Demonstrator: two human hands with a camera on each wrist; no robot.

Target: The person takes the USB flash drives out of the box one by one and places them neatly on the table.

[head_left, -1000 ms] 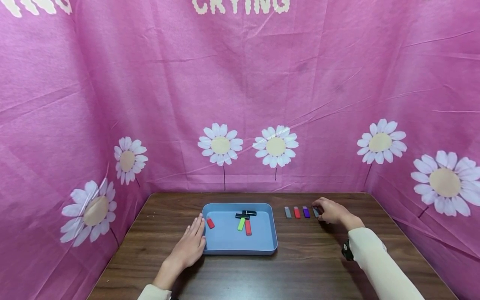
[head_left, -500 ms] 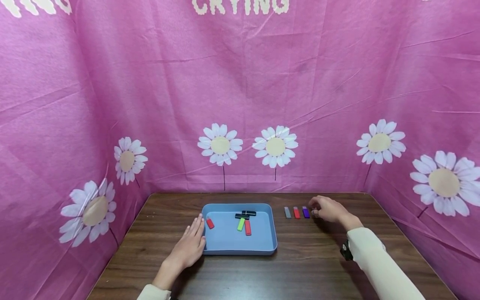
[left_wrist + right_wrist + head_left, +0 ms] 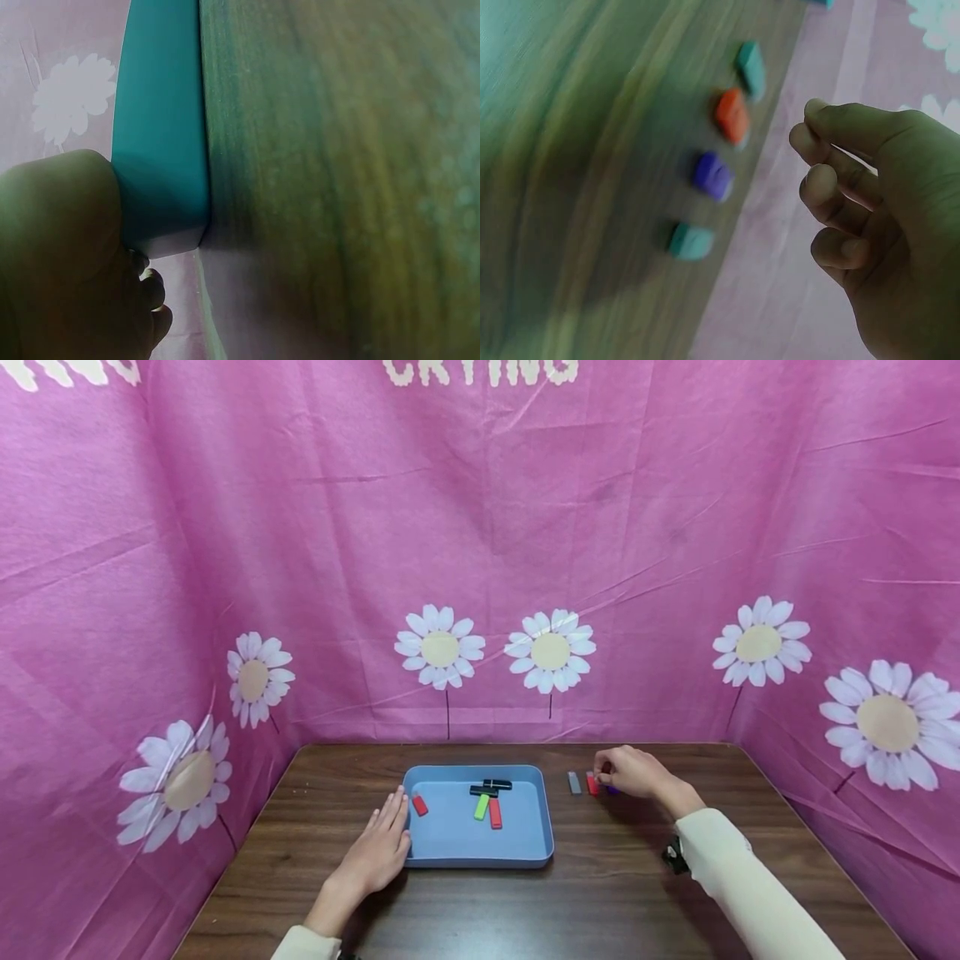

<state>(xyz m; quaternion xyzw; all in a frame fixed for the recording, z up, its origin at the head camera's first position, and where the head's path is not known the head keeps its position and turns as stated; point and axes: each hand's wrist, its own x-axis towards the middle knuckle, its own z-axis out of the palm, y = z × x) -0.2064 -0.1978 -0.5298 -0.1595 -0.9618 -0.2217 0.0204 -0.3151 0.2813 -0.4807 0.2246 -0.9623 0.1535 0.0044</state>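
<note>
My left hand (image 3: 379, 846) lies along the left side of the blue tray (image 3: 480, 863), fingers straight and touching its wall. In the left wrist view that hand (image 3: 67, 247) rests against the tray's corner. My right hand (image 3: 630, 772) is above a row of small capped USB flash drives, fingers loosely bent, nothing visible between them. The row has a grey drive (image 3: 574, 783), a red drive (image 3: 592, 785) and a purple drive (image 3: 712, 177). A second grey drive (image 3: 692, 241), hidden behind the hand in the head view, shows in the right wrist view.
Inside the tray lie a small red drive (image 3: 420, 805), a green drive (image 3: 482, 807), a longer red drive (image 3: 495, 814) and two black drives (image 3: 498, 784). A pink flowered cloth (image 3: 480, 527) surrounds the wooden table (image 3: 480, 910) at the back and sides.
My right hand has moved left from the second grey drive to above the red and purple drives, partly covering the purple one. The left hand and tray stay put.
</note>
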